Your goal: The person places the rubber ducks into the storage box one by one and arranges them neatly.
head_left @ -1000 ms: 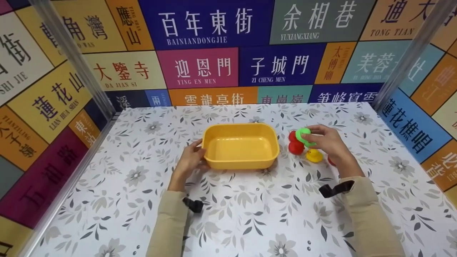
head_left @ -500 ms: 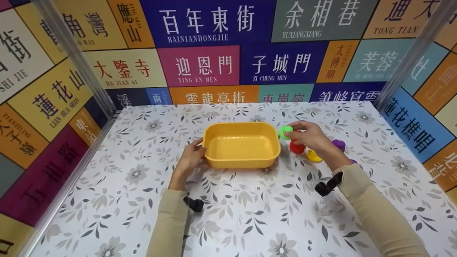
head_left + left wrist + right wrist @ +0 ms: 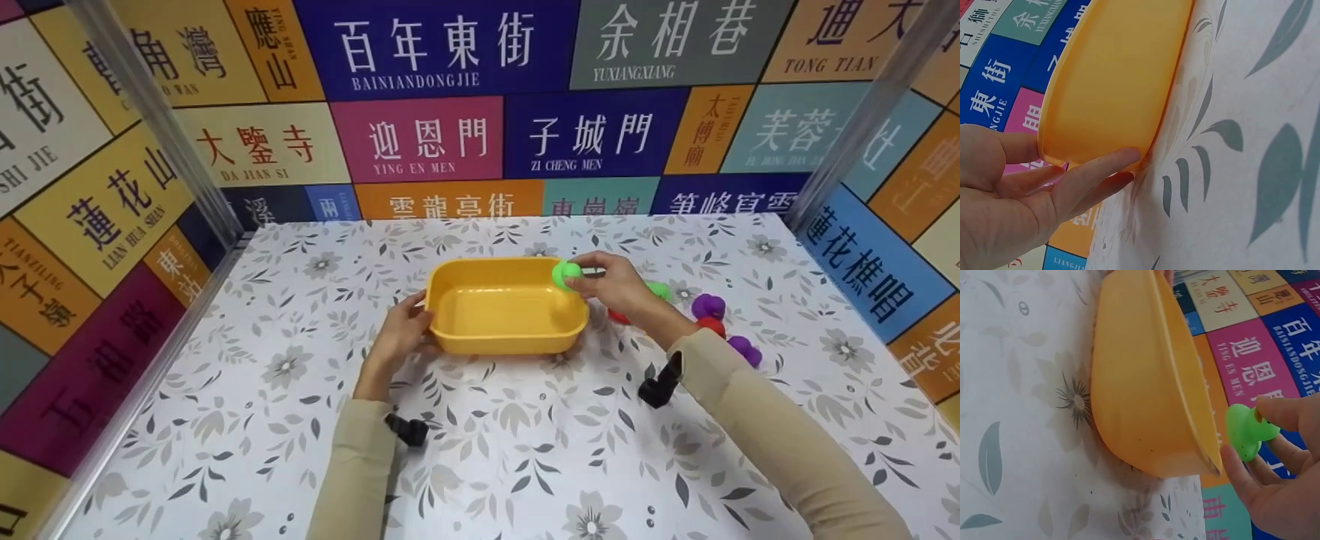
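While the right hand (image 3: 616, 283) pinches a green toy (image 3: 566, 274) over the yellow tub's (image 3: 506, 339) right rim, the left hand (image 3: 401, 335) steadies its other end on the table (image 3: 525, 450); nothing inside yet. Left wrist: straight fingers (image 3: 1092, 174) pressed on the wall. Right wrist: fingers (image 3: 1283, 410) clamped on the toy just past the rim, so I judge release is next.

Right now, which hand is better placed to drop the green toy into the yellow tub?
Right. The right hand already pinches the green toy over the yellow tub rim; the left hand steadies the tub's other end.
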`<move>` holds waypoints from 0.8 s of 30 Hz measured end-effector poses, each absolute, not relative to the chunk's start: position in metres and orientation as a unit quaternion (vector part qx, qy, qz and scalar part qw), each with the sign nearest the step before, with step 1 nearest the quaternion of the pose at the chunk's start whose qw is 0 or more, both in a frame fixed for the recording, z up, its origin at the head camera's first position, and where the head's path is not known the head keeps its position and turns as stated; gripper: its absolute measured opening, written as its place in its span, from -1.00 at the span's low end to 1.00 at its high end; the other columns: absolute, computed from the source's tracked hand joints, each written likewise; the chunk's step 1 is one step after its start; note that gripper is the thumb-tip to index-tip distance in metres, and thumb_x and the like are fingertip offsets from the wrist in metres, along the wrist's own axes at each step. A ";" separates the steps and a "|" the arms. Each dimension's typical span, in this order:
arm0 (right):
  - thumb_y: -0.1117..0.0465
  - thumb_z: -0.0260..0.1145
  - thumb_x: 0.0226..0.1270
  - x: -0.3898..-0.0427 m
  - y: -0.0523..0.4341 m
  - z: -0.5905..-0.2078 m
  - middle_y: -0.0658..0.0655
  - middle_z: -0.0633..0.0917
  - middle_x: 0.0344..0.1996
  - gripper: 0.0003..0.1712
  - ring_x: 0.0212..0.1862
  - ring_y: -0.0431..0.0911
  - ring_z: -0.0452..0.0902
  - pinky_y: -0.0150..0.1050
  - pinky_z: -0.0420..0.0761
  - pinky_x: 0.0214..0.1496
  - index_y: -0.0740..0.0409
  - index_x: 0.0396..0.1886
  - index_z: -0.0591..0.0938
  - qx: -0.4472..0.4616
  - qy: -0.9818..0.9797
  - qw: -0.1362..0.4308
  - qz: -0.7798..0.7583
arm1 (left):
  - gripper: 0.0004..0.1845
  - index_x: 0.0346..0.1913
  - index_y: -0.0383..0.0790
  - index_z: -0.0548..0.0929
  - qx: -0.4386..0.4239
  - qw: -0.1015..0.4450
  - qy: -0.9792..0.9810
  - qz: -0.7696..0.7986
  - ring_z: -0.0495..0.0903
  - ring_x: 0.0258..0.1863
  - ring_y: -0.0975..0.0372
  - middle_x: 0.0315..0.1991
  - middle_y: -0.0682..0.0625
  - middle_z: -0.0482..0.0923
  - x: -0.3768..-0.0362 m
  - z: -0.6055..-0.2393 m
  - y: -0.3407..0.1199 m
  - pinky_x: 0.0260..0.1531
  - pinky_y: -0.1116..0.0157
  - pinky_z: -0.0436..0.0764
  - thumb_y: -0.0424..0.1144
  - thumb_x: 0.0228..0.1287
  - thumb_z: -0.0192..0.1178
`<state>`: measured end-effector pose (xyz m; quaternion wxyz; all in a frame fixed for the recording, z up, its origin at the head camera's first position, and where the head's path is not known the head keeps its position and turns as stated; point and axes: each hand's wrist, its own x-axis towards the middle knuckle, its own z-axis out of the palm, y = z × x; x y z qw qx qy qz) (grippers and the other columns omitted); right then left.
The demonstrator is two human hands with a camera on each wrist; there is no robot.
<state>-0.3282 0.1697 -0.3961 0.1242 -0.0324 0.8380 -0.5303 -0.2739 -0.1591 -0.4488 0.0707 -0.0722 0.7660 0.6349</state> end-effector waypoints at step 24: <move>0.29 0.35 0.37 -0.343 0.075 -0.407 0.28 0.58 0.22 -0.54 0.13 0.05 0.58 -0.05 0.65 0.28 0.26 0.24 0.55 -0.080 0.835 0.170 -0.517 | -0.41 0.57 -0.17 0.15 -0.077 0.065 0.772 0.628 0.73 -0.20 0.04 0.33 -0.36 0.46 -0.273 -0.449 -0.157 -0.18 0.09 0.80 -0.31 0.55 -0.07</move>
